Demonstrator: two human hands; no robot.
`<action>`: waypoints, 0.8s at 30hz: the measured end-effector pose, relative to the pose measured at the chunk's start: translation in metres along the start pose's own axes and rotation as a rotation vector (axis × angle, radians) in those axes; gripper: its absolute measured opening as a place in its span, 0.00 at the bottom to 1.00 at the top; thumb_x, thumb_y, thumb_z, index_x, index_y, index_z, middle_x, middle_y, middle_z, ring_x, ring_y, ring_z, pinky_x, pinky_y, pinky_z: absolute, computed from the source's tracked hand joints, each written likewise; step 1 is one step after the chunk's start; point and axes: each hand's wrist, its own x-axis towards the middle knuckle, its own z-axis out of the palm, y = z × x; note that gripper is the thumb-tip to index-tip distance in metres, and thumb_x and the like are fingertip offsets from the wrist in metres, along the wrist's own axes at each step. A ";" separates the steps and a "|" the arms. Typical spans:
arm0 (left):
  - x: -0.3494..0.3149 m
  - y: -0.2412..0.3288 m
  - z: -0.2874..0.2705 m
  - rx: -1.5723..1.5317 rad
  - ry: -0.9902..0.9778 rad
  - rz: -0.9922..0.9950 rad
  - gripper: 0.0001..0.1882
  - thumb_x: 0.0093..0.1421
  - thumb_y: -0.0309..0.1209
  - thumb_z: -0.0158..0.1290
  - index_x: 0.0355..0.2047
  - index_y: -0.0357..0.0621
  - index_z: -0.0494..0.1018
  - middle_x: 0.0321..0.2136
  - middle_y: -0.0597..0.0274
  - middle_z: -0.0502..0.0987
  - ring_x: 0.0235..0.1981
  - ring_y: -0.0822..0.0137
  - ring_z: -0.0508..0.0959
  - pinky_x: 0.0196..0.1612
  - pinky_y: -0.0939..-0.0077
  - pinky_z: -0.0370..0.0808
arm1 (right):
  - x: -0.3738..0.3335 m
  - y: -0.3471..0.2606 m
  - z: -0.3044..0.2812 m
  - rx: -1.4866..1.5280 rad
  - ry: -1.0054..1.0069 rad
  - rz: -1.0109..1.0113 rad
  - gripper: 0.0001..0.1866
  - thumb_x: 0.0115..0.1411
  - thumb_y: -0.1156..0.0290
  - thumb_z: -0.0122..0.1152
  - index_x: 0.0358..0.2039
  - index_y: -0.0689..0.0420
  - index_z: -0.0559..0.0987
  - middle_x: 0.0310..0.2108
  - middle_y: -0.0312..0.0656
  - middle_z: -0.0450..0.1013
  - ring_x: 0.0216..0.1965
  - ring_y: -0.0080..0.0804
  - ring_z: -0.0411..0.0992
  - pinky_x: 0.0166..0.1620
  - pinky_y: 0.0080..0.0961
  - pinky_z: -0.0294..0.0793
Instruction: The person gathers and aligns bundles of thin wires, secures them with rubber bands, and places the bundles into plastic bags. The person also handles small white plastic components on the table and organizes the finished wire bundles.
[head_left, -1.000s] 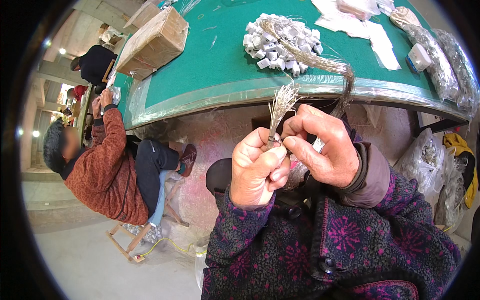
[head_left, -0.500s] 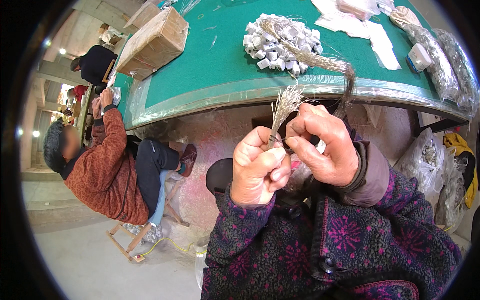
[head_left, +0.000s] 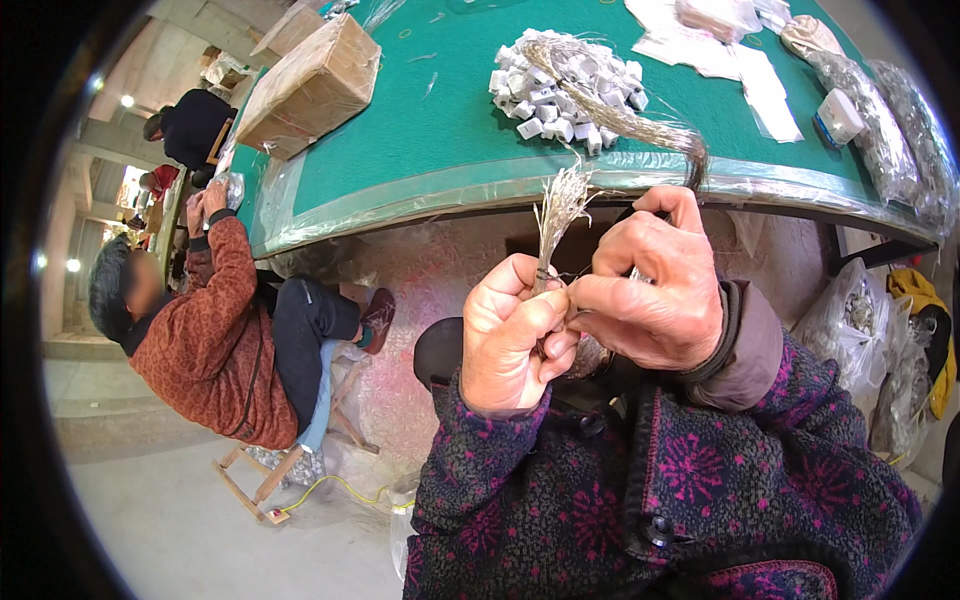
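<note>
My left hand [head_left: 520,345] is closed round a bundle of thin pale wires [head_left: 562,212], held upright with its frayed tips fanned out at the top. A dark thin tie [head_left: 543,275] circles the bundle just above my left thumb. My right hand [head_left: 655,290] is pinched beside the bundle, its fingertips touching those of my left hand. What lies between the right fingertips is too small to make out. Beyond my hands, a longer hank of wires [head_left: 640,125] rests across a heap of small white blocks [head_left: 540,100] and hangs toward the table's near edge.
The green-covered table [head_left: 420,150] has a plastic-wrapped near edge. On it are a taped cardboard box [head_left: 310,90], white sheets [head_left: 765,90], a small white box [head_left: 838,115] and clear bags [head_left: 870,120]. Plastic bags [head_left: 845,310] stand at right. A person [head_left: 215,320] sits at left.
My right hand has turned and closed in against the left fingertips, its knuckles rising. The left hand keeps the wire bundle in nearly the same spot.
</note>
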 end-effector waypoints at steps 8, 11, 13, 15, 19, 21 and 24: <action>0.001 -0.001 0.000 -0.056 -0.048 -0.007 0.04 0.61 0.22 0.51 0.33 0.43 0.67 0.20 0.67 0.67 0.17 0.78 0.66 0.14 0.86 0.59 | 0.000 0.001 -0.002 -0.092 0.060 -0.029 0.13 0.40 0.68 0.62 0.30 0.47 0.78 0.28 0.27 0.71 0.29 0.23 0.72 0.40 0.33 0.61; 0.002 -0.003 -0.001 -0.057 -0.051 -0.034 0.05 0.61 0.21 0.51 0.35 0.42 0.66 0.21 0.67 0.67 0.17 0.78 0.65 0.14 0.86 0.59 | 0.000 0.003 0.000 -0.045 0.065 -0.029 0.13 0.39 0.68 0.62 0.30 0.49 0.78 0.32 0.30 0.74 0.32 0.23 0.74 0.39 0.30 0.61; 0.002 -0.005 -0.002 -0.050 -0.088 -0.009 0.06 0.60 0.22 0.51 0.36 0.42 0.66 0.23 0.64 0.70 0.17 0.78 0.66 0.13 0.87 0.60 | -0.002 0.004 0.002 -0.023 0.035 -0.034 0.14 0.41 0.68 0.63 0.32 0.52 0.77 0.34 0.32 0.76 0.33 0.25 0.74 0.38 0.28 0.61; 0.002 -0.008 0.000 -0.046 -0.143 0.028 0.07 0.60 0.21 0.51 0.37 0.42 0.66 0.25 0.64 0.71 0.17 0.77 0.65 0.12 0.87 0.61 | -0.003 0.003 0.003 0.059 0.080 0.015 0.15 0.42 0.69 0.63 0.34 0.53 0.76 0.34 0.32 0.76 0.33 0.26 0.74 0.37 0.29 0.61; 0.001 -0.015 0.007 -0.017 -0.031 0.091 0.07 0.60 0.21 0.51 0.38 0.41 0.66 0.25 0.64 0.70 0.17 0.79 0.65 0.13 0.87 0.60 | -0.007 -0.005 0.002 0.171 0.071 0.136 0.13 0.50 0.81 0.61 0.38 0.57 0.74 0.35 0.36 0.76 0.33 0.31 0.74 0.38 0.29 0.64; 0.001 -0.017 0.010 -0.005 0.014 0.127 0.07 0.61 0.22 0.51 0.38 0.38 0.66 0.24 0.65 0.69 0.18 0.80 0.65 0.14 0.87 0.59 | -0.009 -0.008 0.002 0.208 0.065 0.176 0.12 0.53 0.83 0.61 0.37 0.58 0.74 0.36 0.40 0.76 0.34 0.34 0.74 0.40 0.30 0.67; 0.002 -0.016 0.012 -0.008 0.016 0.161 0.07 0.61 0.21 0.50 0.40 0.38 0.67 0.24 0.66 0.70 0.17 0.81 0.64 0.14 0.87 0.59 | -0.009 -0.008 0.003 0.164 0.082 0.176 0.12 0.52 0.82 0.63 0.37 0.59 0.75 0.35 0.40 0.76 0.34 0.35 0.74 0.38 0.29 0.68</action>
